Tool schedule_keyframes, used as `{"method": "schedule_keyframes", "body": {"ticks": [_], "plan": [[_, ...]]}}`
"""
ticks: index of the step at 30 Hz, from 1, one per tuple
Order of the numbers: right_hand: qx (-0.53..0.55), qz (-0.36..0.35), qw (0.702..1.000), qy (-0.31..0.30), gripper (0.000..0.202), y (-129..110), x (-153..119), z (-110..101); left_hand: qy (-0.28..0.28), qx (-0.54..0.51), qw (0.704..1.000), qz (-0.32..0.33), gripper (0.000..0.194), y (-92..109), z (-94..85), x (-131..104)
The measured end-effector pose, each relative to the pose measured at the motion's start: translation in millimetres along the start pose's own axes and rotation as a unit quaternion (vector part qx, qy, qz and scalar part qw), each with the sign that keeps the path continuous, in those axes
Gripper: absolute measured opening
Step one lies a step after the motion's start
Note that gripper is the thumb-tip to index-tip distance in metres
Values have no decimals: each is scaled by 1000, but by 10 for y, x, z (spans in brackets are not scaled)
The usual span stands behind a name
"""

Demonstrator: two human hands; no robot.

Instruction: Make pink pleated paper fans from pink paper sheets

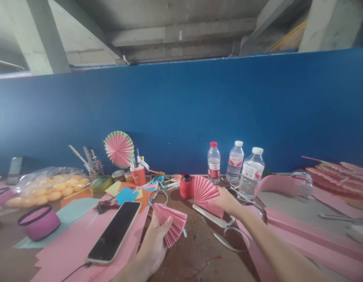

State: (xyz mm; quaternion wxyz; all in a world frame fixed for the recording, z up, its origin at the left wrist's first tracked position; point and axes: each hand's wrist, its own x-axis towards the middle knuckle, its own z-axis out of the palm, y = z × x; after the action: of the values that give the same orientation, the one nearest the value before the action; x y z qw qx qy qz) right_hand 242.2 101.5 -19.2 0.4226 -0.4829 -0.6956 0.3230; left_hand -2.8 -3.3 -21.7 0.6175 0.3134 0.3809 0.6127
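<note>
Left hand (156,239) and right hand (224,200) each grip a pleated pink paper fan (171,224) above the brown tabletop (199,243).

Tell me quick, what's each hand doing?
Left hand: holding a pleated pink paper fan.
Right hand: holding another pink pleated fan.

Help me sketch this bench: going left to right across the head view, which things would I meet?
Purple bowl, green-edged paper wheel, orange cup, left hand, red spool, red-capped bottle, smaller white-capped bottle, larger white-capped bottle.
</note>
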Motion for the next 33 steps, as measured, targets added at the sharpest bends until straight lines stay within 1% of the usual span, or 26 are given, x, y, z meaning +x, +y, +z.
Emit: {"method": "schedule_keyframes", "body": {"ticks": [3,7,12,16,20,23,26,28,30,33], "plan": [[61,-5,998,25,34,-58,-2,-20,-1,-6,1000,-8,38,34,23,-14],[149,0,987,67,40,-88,10,0,-5,-10,1000,4,34,33,33,-24],[238,10,968,79,45,-170,-1,93,4,-9,1000,-13,35,26,31,-25],[279,16,957,80,45,-248,-20,120,-5,-1,1000,-15,33,34,25,-22],[306,20,948,84,55,-311,-36,113,-11,-10,1000,-20,32,37,22,-26],[323,32,942,88,59,-367,-51,109,-2,-10,1000,-18,37,29,0,-25],[347,51,933,86,54,-447,-80,118,17,-2,1000,-18,42,12,-51,-9],[362,62,927,80,49,-509,-109,138,24,12,1000,-11,42,-2,-92,10],[393,77,914,63,46,-566,-142,173,29,29,999,-1,40,-16,-130,30],[443,112,889,32,49,-627,-186,248,47,53,997,-5,39,-35,-173,55]]}}
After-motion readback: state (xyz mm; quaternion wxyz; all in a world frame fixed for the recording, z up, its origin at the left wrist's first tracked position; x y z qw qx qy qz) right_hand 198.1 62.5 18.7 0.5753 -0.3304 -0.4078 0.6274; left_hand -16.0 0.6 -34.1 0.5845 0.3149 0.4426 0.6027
